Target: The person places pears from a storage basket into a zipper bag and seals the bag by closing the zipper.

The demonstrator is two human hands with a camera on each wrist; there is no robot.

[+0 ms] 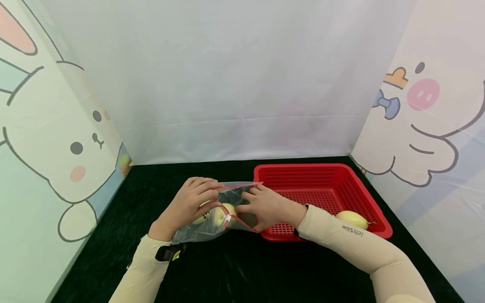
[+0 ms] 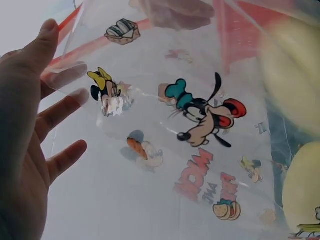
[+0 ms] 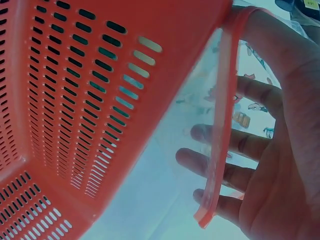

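A clear zip bag (image 1: pixel 198 234) with a red zip strip and cartoon prints lies open-mouthed between my hands, with pale yellow pear-like fruits (image 1: pixel 224 212) inside it. At the mouth's left side, my left hand (image 1: pixel 195 200) touches the bag with fingers spread. The left wrist view shows its thumb by the red strip and some fingers behind the film. My right hand (image 1: pixel 267 206) has its fingers in the mouth's right side. They look straight and spread in the right wrist view, crossing behind the zip strip (image 3: pixel 225 125). Neither hand holds a fruit that I can see.
A red perforated basket (image 1: pixel 303 167) stands to the right, close against the bag's mouth. Another pale yellow fruit (image 1: pixel 352 219) with a stem lies in it, partly hidden by my right sleeve (image 1: pixel 352 242). Dark green cloth (image 1: pixel 235 273) covers the table; printed curtains surround it.
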